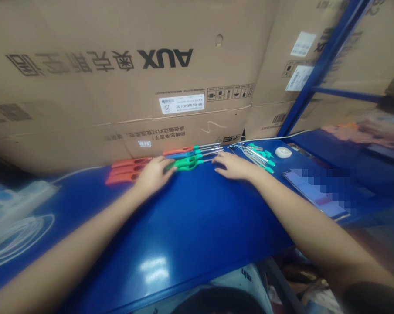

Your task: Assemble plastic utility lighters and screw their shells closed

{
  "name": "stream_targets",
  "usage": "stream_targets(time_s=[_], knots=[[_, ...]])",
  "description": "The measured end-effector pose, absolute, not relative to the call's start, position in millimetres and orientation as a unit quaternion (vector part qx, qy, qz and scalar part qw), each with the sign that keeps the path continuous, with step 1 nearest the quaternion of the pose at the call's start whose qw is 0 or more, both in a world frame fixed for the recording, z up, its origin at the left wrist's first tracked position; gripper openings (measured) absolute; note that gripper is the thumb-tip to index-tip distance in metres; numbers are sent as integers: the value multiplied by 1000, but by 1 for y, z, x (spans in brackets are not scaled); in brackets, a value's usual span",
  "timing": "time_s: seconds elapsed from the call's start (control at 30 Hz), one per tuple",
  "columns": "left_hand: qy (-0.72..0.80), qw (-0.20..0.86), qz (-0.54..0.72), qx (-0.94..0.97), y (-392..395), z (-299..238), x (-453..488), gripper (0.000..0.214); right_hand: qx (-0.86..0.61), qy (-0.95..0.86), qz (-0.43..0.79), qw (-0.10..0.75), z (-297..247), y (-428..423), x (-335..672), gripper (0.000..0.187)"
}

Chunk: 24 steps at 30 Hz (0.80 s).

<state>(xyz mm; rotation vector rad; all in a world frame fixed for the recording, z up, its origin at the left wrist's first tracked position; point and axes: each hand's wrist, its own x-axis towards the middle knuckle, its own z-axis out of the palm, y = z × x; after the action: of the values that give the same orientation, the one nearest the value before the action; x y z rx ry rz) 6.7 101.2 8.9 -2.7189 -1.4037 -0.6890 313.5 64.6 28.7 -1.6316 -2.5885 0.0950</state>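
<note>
At the back of the blue table, a green long-necked lighter (186,163) lies with its metal tube pointing right. My left hand (154,175) is closed on the handle end of it. Curled fingers of my right hand (231,166) meet the far end of its tube; the tip is hidden by them. Just behind lie a blue lighter (184,155) and an orange-red lighter (177,151), tubes also to the right. Several orange-red handles (121,176) are lined up left of my left hand. Loose metal tubes with green parts (259,158) lie beyond my right hand.
A large cardboard box (102,96) stands along the table's back edge. To the right are a white roll (283,152), a phone (314,192) and a blue metal post (324,65). A power strip (20,200) and coiled white cable (23,235) lie at the left.
</note>
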Motion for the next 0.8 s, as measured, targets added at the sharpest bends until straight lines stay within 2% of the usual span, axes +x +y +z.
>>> stream_targets(time_s=[0.4,0.8], knots=[[-423,-22,-247,-872,105,0,-2,42,-517,-853,36,55,15,68,309,47],[-469,33,-219,-855,92,6,3,38,-516,-855,42,23,14,62,301,50]])
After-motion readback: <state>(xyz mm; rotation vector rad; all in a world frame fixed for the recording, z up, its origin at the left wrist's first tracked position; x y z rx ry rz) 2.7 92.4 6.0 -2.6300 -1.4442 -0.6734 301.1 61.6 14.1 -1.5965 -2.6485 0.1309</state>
